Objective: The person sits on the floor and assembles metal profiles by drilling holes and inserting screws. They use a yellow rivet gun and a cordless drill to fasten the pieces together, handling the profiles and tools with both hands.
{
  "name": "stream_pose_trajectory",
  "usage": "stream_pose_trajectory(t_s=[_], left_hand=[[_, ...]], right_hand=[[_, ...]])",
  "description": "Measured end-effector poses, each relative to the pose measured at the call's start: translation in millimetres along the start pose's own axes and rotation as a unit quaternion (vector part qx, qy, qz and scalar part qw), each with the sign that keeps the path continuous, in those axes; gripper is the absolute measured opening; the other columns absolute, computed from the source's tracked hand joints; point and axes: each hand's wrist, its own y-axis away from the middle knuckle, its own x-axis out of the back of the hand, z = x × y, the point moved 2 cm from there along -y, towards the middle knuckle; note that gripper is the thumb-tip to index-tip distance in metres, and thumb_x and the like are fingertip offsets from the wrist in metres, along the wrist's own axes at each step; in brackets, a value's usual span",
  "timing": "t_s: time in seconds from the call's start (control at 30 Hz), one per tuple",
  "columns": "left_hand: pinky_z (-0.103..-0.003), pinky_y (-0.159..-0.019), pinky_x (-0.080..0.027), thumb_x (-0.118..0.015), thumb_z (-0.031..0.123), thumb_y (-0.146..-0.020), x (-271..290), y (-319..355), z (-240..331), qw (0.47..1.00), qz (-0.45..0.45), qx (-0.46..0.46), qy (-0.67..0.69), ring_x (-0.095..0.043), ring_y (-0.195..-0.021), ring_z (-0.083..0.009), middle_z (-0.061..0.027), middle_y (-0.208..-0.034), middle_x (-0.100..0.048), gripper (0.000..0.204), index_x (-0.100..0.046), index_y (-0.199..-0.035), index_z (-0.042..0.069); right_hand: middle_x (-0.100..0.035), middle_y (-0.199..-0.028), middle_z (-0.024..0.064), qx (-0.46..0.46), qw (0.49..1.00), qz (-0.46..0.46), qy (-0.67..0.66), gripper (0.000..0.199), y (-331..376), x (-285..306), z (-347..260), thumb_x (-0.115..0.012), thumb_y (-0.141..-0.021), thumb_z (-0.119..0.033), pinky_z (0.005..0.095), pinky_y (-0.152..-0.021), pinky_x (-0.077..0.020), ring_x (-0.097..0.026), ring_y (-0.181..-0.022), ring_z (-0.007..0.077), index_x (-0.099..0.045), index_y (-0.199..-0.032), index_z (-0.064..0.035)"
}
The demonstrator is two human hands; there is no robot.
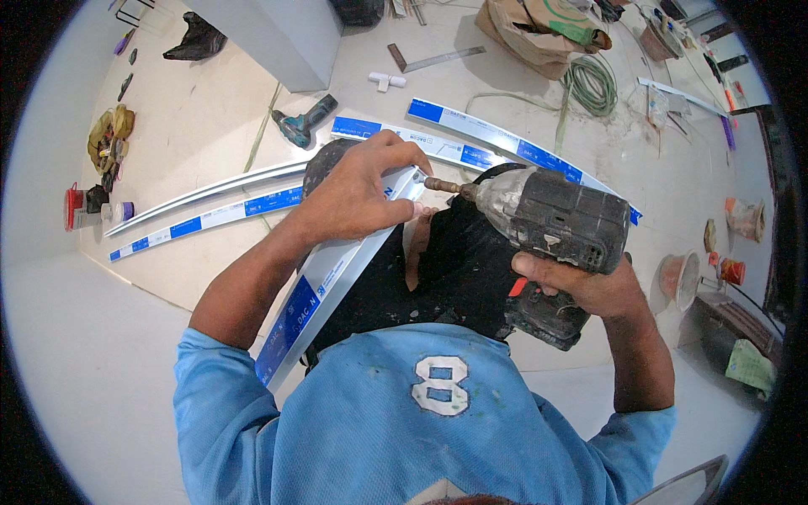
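My left hand (366,189) is closed around the upper end of a white metal profile with blue film (307,303), which slants down to the left beside my body. My right hand (576,282) grips the handle of a black and grey cordless impact driver (560,215), its battery hanging below. The driver points left. Its bit (443,184) meets the end of the profile, close by my left thumb. Whether a screw sits at the tip is too small to tell.
More blue-and-white profiles (522,151) lie across the floor ahead and left. Beyond them are a teal power tool (305,120), a try square (433,59), a white pipe tee (385,82), a coiled green hose (591,87) and a paper sack (534,38). A pillar (282,42) stands far left of centre.
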Motion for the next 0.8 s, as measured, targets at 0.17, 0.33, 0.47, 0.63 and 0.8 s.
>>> stream_pose_trajectory(t_s=[0.17,0.33,0.47,0.63,0.8], left_hand=[[-0.045,-0.107,-0.050,-0.082,0.021,-0.074,0,-3,-3,1.000,0.001,-0.005,-0.008,-0.066,-0.118,-0.0305,-0.0132,-0.118,-0.066,0.046,-0.075,-0.118,0.010],[-0.045,-0.106,-0.051,-0.082,0.022,-0.074,-1,-2,-3,1.000,0.018,-0.017,-0.003,-0.067,-0.115,-0.0303,-0.0136,-0.116,-0.067,0.046,-0.075,-0.117,0.008],[-0.043,-0.103,-0.052,-0.081,0.022,-0.073,0,-1,-2,0.999,0.032,-0.009,-0.010,-0.067,-0.113,-0.0302,-0.0138,-0.115,-0.067,0.046,-0.075,-0.116,0.007],[-0.043,-0.102,-0.052,-0.080,0.022,-0.073,3,0,-2,0.999,0.025,-0.012,-0.018,-0.068,-0.111,-0.0305,-0.0135,-0.114,-0.067,0.045,-0.074,-0.115,0.006],[-0.041,-0.102,-0.052,-0.081,0.022,-0.074,6,-1,1,1.000,0.023,-0.006,0.006,-0.067,-0.110,-0.0264,-0.0116,-0.113,-0.067,0.046,-0.074,-0.117,0.006]], right_hand=[[-0.081,-0.103,0.0059,0.049,0.991,-0.012,-0.126,0.045,-3,-12,26,-0.093,-0.093,-0.024,0.0304,-0.068,-0.0600,-0.074,-0.083,0.0125,-0.075,-0.130,-0.0071],[-0.076,-0.086,0.0056,0.092,0.984,-0.008,-0.150,0.026,1,-24,30,-0.090,-0.093,-0.015,0.0306,-0.059,-0.0560,-0.069,-0.068,0.0118,-0.076,-0.112,-0.0045],[-0.072,-0.082,0.0028,0.053,0.972,-0.004,-0.229,0.021,-3,-29,40,-0.091,-0.093,-0.017,0.0306,-0.058,-0.0524,-0.063,-0.064,0.0108,-0.075,-0.102,-0.0054],[-0.072,-0.080,0.0027,0.060,0.963,-0.018,-0.264,0.021,-8,-33,48,-0.091,-0.093,-0.016,0.0295,-0.058,-0.0508,-0.062,-0.063,0.0105,-0.075,-0.101,-0.0053],[-0.072,-0.078,0.0027,0.066,0.970,0.027,-0.233,0.022,1,-39,44,-0.092,-0.092,-0.018,0.0294,-0.058,-0.0507,-0.063,-0.063,0.0105,-0.076,-0.103,-0.0061]])
